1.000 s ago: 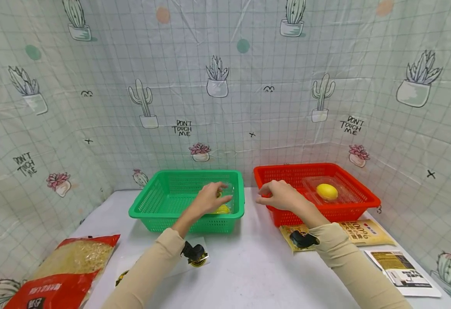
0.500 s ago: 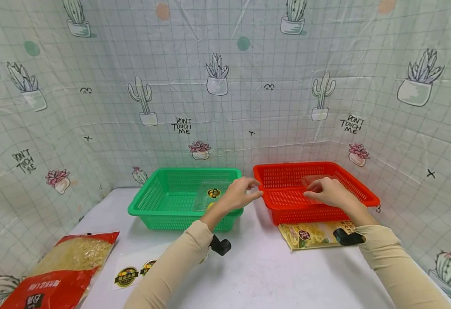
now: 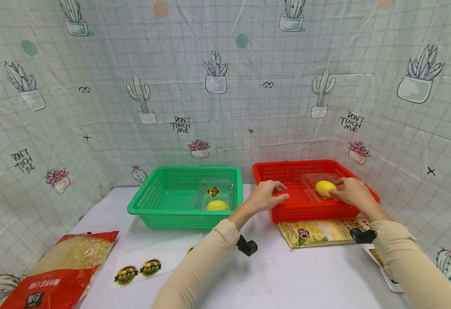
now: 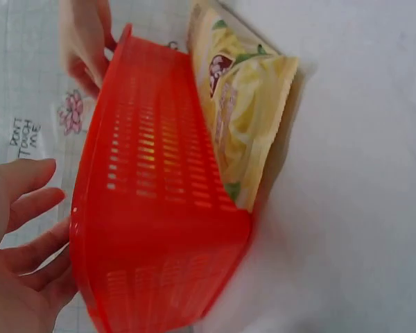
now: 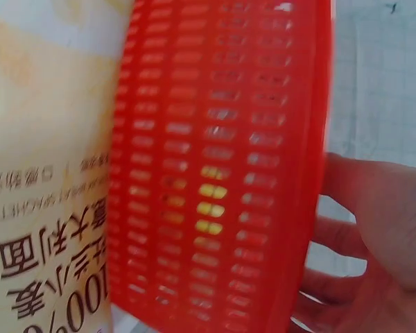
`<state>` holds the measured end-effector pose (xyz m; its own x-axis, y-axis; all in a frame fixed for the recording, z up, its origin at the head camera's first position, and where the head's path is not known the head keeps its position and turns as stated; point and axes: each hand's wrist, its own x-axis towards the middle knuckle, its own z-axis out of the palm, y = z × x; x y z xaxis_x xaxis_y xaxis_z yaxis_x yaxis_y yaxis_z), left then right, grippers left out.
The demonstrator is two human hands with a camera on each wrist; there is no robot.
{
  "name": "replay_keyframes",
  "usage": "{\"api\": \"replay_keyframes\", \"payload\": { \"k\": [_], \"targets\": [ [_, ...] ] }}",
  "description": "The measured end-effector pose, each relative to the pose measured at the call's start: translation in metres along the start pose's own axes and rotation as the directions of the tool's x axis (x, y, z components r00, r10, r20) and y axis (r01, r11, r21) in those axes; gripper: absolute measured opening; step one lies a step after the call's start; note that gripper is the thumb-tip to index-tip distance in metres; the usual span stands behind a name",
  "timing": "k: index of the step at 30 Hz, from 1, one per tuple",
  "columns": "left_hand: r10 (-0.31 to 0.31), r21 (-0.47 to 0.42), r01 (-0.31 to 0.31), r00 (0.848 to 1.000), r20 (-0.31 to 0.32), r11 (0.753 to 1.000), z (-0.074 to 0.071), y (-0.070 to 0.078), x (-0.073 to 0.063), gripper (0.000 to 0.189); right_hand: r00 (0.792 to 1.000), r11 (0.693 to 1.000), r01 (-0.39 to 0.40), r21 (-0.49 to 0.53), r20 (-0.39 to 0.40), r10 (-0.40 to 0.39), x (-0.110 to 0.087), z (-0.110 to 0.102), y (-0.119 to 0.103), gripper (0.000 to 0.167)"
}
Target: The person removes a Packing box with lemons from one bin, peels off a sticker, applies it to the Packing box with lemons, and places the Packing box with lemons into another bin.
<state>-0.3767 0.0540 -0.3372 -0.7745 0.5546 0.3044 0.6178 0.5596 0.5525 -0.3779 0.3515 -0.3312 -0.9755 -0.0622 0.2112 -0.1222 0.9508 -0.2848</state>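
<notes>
In the red basket [image 3: 287,213] at the right, a yellow lemon [image 3: 325,188] sits in a clear plastic box [image 3: 309,180]. Over the basket's right part reaches my right hand [image 3: 352,192], thumb and fingertips right at the lemon's right side. The right wrist view has those fingers partly hidden behind the red rim. My left hand [image 3: 265,196] hovers at the basket's front left corner, fingers loosely bent and spread, holding nothing. Seen from the left wrist, its fingertips overlap the rim, and the lemon shows only as yellow through the slots.
To the left, a green basket [image 3: 152,213] holds another clear box [image 3: 201,199] with a sticker and a lemon [image 3: 217,205]. A yellow pasta packet [image 3: 318,234] lies before the red basket. Round stickers [image 3: 126,275] on a white sheet and a red bag [image 3: 51,283] lie front left.
My left hand has moved right, from over the green basket to the red one. My right hand has moved right across the red basket to the lemon's right side, uncovering the lemon.
</notes>
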Motion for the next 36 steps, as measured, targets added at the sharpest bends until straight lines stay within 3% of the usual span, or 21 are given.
{"api": "replay_keyframes", "payload": {
  "k": [6, 15, 24, 30, 36],
  "targets": [
    [-0.029, 0.004, 0.029, 1.0, 0.005, 1.0, 0.014, 0.007, 0.013, 0.028, 1.0, 0.999, -0.019, -0.035, -0.003, 0.019, 0.003, 0.003, 0.013, 0.056],
    [-0.117, 0.131, 0.117, 0.993, -0.004, 0.984, 0.03, 0.016, 0.022, 0.025, 0.993, 0.996, -0.085, -0.024, 0.083, 0.087, 0.001, 0.007, 0.015, 0.063],
    [-0.164, 0.212, 0.167, 0.986, -0.029, 0.963, 0.032, 0.022, 0.026, 0.028, 0.988, 0.995, -0.095, -0.012, 0.12, 0.095, 0.004, 0.005, 0.014, 0.067],
    [-0.21, 0.231, 0.213, 0.977, -0.039, 0.949, 0.038, 0.024, 0.032, 0.031, 0.989, 0.995, -0.093, 0.019, 0.118, 0.09, 0.002, 0.008, 0.001, 0.081],
    [-0.274, 0.208, 0.276, 0.961, -0.036, 0.939, 0.043, 0.03, 0.039, 0.035, 0.993, 0.999, -0.035, 0.017, 0.11, 0.033, 0.001, 0.01, -0.02, 0.072]
  ]
}}
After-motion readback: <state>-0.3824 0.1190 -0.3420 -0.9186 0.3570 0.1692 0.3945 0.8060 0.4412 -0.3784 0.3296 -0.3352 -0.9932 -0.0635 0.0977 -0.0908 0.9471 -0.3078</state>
